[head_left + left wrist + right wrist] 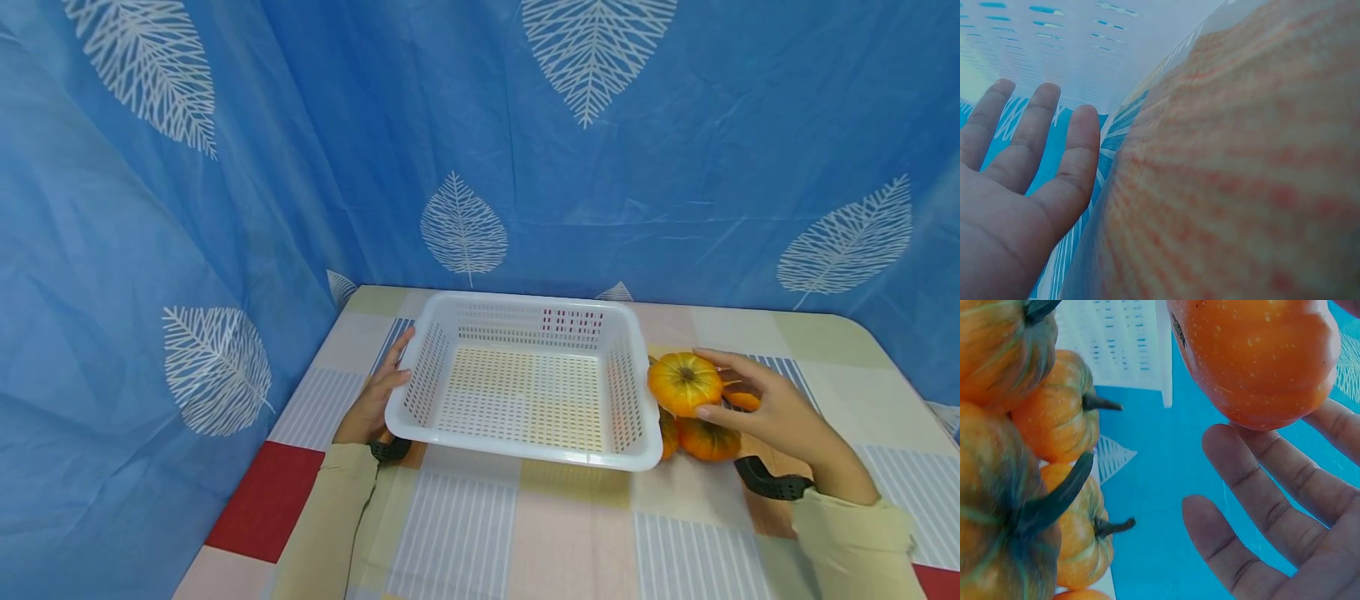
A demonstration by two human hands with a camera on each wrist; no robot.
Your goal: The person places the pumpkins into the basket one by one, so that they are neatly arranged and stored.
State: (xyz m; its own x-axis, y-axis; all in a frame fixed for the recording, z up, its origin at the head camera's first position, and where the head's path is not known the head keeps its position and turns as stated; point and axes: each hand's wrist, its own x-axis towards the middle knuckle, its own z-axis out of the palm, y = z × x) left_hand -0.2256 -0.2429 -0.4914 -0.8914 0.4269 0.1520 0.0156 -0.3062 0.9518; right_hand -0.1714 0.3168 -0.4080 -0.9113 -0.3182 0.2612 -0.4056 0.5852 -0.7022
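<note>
In the head view, my right hand (787,425) holds a yellow-orange pumpkin (685,385) between thumb and fingers, beside the basket's right rim. The right wrist view shows the pumpkin's smooth underside, with two lower fingers spread away from it. A white perforated plastic basket (517,454) stands in the middle, nothing inside it. At its left side is my left hand (373,402), fingers straight and spread, fingertips right at the rim. More pumpkins (708,439) with dark stems lie under and behind the held one, partly hidden by it and my hand.
A checked tablecloth (570,533) covers the table. Blue curtains (675,183) with white leaf prints hang close behind it and along the left. A blurred red-speckled surface (1241,162) fills much of the left wrist view.
</note>
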